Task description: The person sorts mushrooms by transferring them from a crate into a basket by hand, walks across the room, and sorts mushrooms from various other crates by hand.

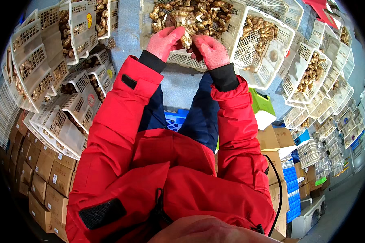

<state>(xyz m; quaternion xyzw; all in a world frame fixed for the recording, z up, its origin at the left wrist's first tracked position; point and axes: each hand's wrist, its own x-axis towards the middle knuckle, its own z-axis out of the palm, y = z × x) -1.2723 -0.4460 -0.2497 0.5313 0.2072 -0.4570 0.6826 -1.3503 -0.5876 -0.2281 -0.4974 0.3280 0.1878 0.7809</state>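
A brown and cream mushroom (pixel 186 39) is held upright between my two hands, over the near rim of a white plastic crate (pixel 187 58). My left hand (pixel 165 42), in a pink glove, has its fingers on the mushroom's left side. From the right, my right hand (pixel 211 51), gloved the same way, grips it near its lower end; some of those fingertips are dark and partly in shadow. Many more mushrooms (pixel 220 24) fill the crate behind my hands. Just to the right, a second white crate (pixel 263 70) holds a smaller heap of mushrooms (pixel 261 32).
Stacked white crates with mushrooms (pixel 79 30) stand at the left, above cardboard boxes (pixel 60 174). More filled crates (pixel 310 76) are stacked at the right. A green and white box (pixel 263 106) is near my right forearm. A blue plastic crate (pixel 175 120) lies between my legs.
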